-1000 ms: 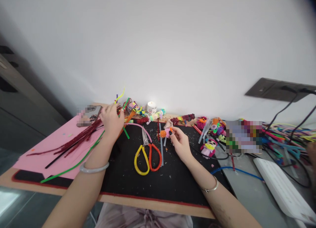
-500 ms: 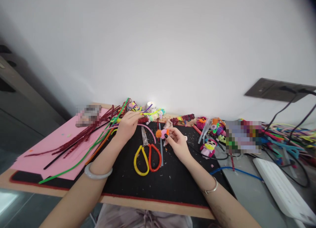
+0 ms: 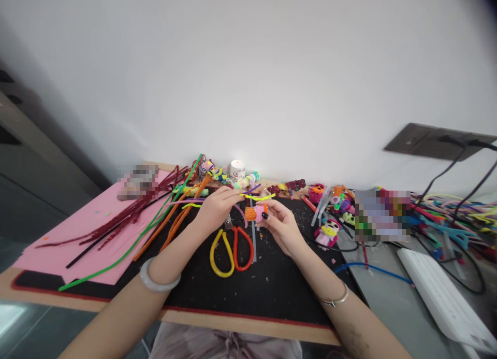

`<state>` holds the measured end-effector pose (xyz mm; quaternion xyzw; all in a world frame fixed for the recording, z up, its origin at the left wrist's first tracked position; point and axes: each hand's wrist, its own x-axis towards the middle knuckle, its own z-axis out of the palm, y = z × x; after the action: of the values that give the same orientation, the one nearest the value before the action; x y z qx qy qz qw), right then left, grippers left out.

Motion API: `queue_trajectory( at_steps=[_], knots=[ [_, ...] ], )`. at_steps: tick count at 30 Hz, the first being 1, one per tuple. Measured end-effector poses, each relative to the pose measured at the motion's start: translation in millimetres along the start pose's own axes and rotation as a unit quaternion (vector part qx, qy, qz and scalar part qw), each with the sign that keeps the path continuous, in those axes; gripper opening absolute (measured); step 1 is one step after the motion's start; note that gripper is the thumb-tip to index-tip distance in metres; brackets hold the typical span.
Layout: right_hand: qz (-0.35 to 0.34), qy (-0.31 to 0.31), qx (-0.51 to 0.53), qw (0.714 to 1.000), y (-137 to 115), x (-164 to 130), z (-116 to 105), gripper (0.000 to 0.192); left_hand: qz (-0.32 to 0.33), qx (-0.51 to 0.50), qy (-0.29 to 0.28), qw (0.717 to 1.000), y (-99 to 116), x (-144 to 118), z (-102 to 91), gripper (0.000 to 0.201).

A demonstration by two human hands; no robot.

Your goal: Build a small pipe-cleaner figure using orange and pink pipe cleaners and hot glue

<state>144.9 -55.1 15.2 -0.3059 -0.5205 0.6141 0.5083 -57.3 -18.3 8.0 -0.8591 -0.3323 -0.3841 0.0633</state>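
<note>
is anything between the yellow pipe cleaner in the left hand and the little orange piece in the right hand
Nothing visible. The left hand holds the yellow pipe cleaner just above the orange piece pinched in the right hand; the scissors lie below, on the mat.

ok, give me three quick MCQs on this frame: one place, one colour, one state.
1. Where do the scissors lie?
A. on the black mat
B. on the pink sheet
C. on the keyboard

2. What colours are the scissors' handles?
A. both blue
B. yellow and red
C. green and white

3. What is the right hand doing?
A. resting flat
B. gripping the scissors
C. pinching a small orange-pink piece

Key: 1 A, they lie on the black mat below the hands. 2 B, one loop of each colour. 3 C, its fingers close on the piece.
</note>
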Motion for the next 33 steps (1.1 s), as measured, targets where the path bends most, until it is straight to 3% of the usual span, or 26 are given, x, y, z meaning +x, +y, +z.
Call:
queue_trajectory(
  at_steps=[14, 26, 33],
  knots=[
    [-0.014, 0.061, -0.021, 0.998, 1.6, 1.6, -4.9, 0.037, 0.0, 0.004, -0.033, 0.999, 3.0, 0.0, 6.0, 0.032],
    [-0.039, 0.146, 0.03, 0.988, 0.5, 8.0, -16.8, 0.039, -0.101, 0.044, 0.003, 0.994, -8.2, -1.1, 1.3, 0.028],
    [-0.035, 0.151, 0.048, 0.987, -0.6, 8.8, -18.9, 0.04, -0.104, 0.028, -0.028, 0.994, -10.1, -0.6, 0.3, 0.026]
  ],
)
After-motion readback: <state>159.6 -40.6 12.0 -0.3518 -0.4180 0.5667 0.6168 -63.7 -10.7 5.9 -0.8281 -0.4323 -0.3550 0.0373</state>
